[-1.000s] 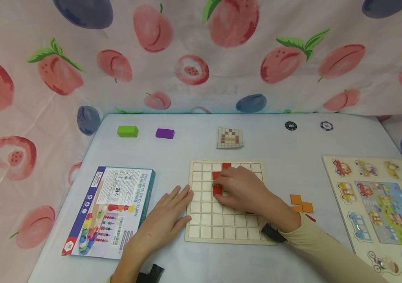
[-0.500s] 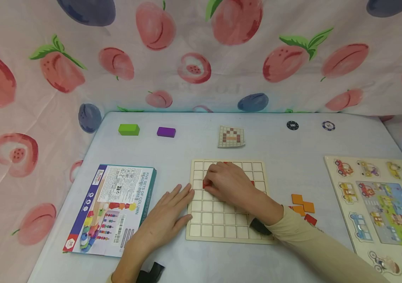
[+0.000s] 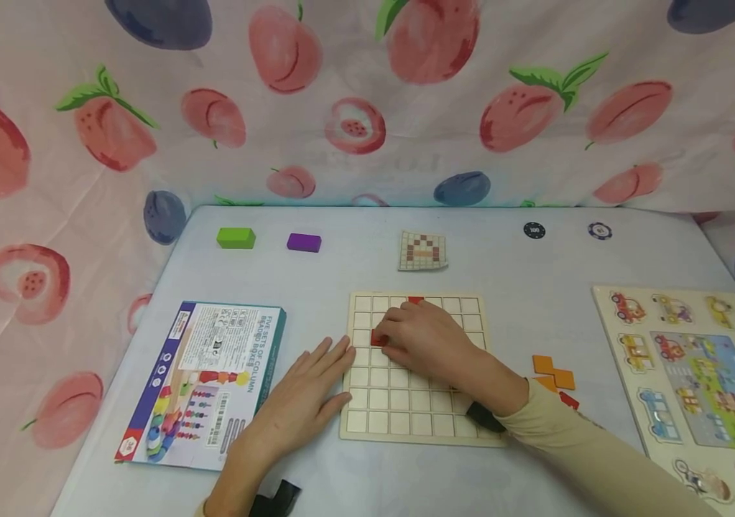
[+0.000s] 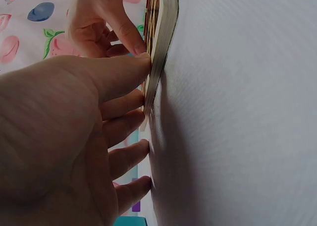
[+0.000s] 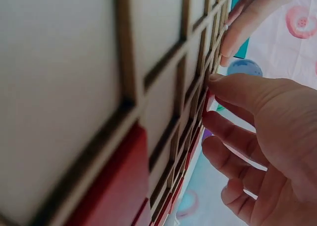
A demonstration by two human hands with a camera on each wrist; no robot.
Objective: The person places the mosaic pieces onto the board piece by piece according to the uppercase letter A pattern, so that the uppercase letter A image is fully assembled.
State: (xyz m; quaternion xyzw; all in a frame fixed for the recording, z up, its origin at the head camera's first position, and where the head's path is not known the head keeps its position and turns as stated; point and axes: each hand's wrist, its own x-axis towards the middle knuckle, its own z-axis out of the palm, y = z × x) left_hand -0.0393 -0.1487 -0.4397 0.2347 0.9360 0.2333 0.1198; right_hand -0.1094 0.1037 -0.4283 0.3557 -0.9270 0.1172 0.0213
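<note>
My right hand point(image 3: 432, 341) is over the left part of a wooden grid board point(image 3: 389, 421), its thumb and fingers pinching a red square tile point(image 3: 376, 339) at one cell. The right wrist view shows that tile point(image 5: 210, 102) between thumb and forefinger, close to the grid. Another red tile point(image 3: 415, 300) lies in the board's top row; the hand hides more of the board. With fingers spread and fairly straight, my left hand point(image 3: 305, 391) rests at the board's left edge. In the left wrist view its fingertips touch the board's side point(image 4: 166, 32).
Orange tiles point(image 3: 564, 378) and a red tile point(image 3: 569, 401) lie right of the board. Behind it are a pattern card point(image 3: 422, 251), a green block point(image 3: 236, 238), a purple block point(image 3: 304, 243) and two chips point(image 3: 534, 230). A box point(image 3: 212, 388) lies left, a vehicle puzzle point(image 3: 626, 388) right.
My right hand has moved left across the board, and the red tile it pinches now sits at a cell farther left. My left hand has stayed at the board's edge.
</note>
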